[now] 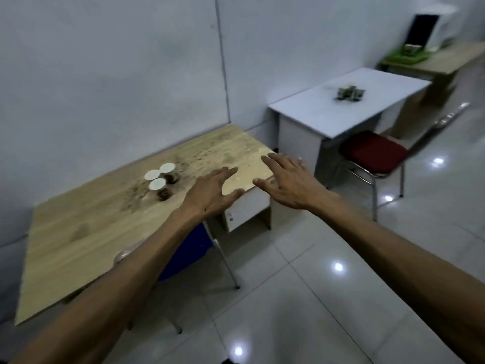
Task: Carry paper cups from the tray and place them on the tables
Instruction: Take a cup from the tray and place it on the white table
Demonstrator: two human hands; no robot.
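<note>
Three paper cups (158, 179) with white lids stand close together on the near wooden table (78, 232), left of my hands. My left hand (212, 193) hovers over that table's right edge with fingers spread, holding nothing. My right hand (286, 179) is stretched out beside it past the table corner, fingers straight and empty. More paper cups (350, 93) stand on the white table (328, 119) farther back. A green tray (483, 57) with a cup lies on the far wooden table (446, 61). The picture is blurred.
A red-seated chair (372, 153) stands at the white table. A blue chair (183, 248) is tucked under the near table. A white box (443, 24) with a dark front sits behind the tray. Glossy white floor tiles (315, 298) spread to the right.
</note>
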